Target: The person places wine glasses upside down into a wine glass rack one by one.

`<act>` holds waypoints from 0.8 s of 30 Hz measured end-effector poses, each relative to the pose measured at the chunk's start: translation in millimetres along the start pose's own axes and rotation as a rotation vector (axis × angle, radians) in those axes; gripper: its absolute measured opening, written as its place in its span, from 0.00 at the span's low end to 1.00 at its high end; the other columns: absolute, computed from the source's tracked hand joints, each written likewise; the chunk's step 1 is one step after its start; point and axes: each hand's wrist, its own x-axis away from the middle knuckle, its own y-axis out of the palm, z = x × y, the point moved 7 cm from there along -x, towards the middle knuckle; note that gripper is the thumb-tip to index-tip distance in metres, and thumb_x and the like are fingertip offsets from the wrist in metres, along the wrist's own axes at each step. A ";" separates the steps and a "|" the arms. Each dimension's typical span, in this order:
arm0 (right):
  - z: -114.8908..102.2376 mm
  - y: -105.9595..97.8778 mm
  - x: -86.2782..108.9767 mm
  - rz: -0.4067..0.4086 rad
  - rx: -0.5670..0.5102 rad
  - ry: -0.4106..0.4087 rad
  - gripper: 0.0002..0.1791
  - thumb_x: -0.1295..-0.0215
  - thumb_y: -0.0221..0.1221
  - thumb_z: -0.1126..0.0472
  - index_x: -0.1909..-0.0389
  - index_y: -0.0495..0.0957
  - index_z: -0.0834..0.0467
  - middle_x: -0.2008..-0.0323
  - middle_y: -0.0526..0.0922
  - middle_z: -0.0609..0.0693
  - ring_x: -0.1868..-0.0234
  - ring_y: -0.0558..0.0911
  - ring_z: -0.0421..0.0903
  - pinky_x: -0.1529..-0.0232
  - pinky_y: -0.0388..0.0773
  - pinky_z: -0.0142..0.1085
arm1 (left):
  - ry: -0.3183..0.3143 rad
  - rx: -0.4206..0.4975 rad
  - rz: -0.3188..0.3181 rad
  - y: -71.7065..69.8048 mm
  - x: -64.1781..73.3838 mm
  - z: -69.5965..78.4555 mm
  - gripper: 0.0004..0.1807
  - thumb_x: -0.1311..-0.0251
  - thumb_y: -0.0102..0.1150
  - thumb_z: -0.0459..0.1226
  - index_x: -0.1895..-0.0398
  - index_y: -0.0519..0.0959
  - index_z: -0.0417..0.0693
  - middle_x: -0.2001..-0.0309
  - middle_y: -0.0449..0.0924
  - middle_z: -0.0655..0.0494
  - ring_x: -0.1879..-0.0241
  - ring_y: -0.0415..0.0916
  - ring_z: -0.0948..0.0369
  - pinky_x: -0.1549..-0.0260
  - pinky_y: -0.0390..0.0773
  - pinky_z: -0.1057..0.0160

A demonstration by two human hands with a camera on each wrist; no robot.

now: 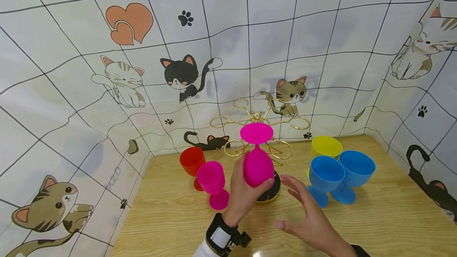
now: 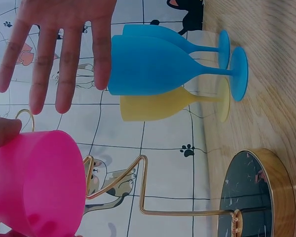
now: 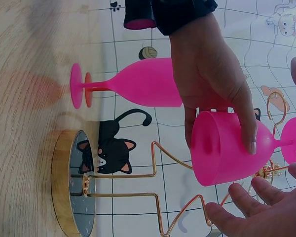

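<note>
My left hand (image 1: 240, 199) grips the bowl of a pink goblet (image 1: 258, 165), which is upside down with its foot at the top. Just behind the goblet rises a gold wire glass rack (image 1: 257, 116) with looped arms and a round dark base (image 1: 272, 191) edged in wood. To the right, my right hand (image 1: 310, 219) is held with fingers spread and nothing in it. The right wrist view shows the left thumb across the bowl of the goblet (image 3: 232, 148) and its rim facing the base. Whether the goblet touches the rack cannot be told.
Left of the rack, a red goblet (image 1: 192, 161) and another pink goblet (image 1: 211, 177) stand upright on the wooden table (image 1: 168, 225). On the right stand a yellow goblet (image 1: 326, 148) and two blue goblets (image 1: 326, 173). A cat-patterned wall covering (image 1: 228, 50) rises behind the table.
</note>
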 end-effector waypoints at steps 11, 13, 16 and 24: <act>-12.0 -17.0 -5.0 0.096 0.062 -0.083 0.60 0.52 0.73 0.69 0.22 0.47 0.53 0.23 0.52 0.50 0.26 0.56 0.31 0.34 0.56 0.14 | 0.010 -0.034 -0.001 6.0 -5.2 2.0 0.49 0.53 0.73 0.52 0.27 0.58 0.63 0.36 0.68 0.60 0.41 0.73 0.56 0.54 0.84 0.56; -18.2 -25.7 -8.3 0.149 0.104 -0.128 0.59 0.54 0.73 0.71 0.23 0.48 0.57 0.23 0.49 0.54 0.25 0.54 0.33 0.33 0.54 0.15 | 0.009 -0.042 -0.002 7.0 -5.6 2.0 0.49 0.53 0.73 0.52 0.27 0.57 0.65 0.35 0.68 0.61 0.41 0.73 0.56 0.53 0.84 0.57; -26.2 -35.2 -14.0 0.195 0.164 -0.162 0.59 0.54 0.72 0.72 0.23 0.49 0.58 0.22 0.47 0.56 0.24 0.52 0.35 0.32 0.51 0.14 | 0.004 -0.040 -0.004 8.5 -5.7 1.6 0.49 0.53 0.73 0.52 0.27 0.57 0.67 0.36 0.68 0.61 0.41 0.73 0.57 0.53 0.84 0.58; -33.2 -37.8 -26.5 0.186 0.207 -0.106 0.57 0.49 0.71 0.66 0.22 0.47 0.49 0.21 0.46 0.50 0.23 0.46 0.30 0.35 0.61 0.69 | 0.008 -0.027 -0.038 15.2 -3.5 3.7 0.49 0.52 0.73 0.51 0.27 0.56 0.69 0.36 0.68 0.61 0.42 0.74 0.57 0.53 0.83 0.60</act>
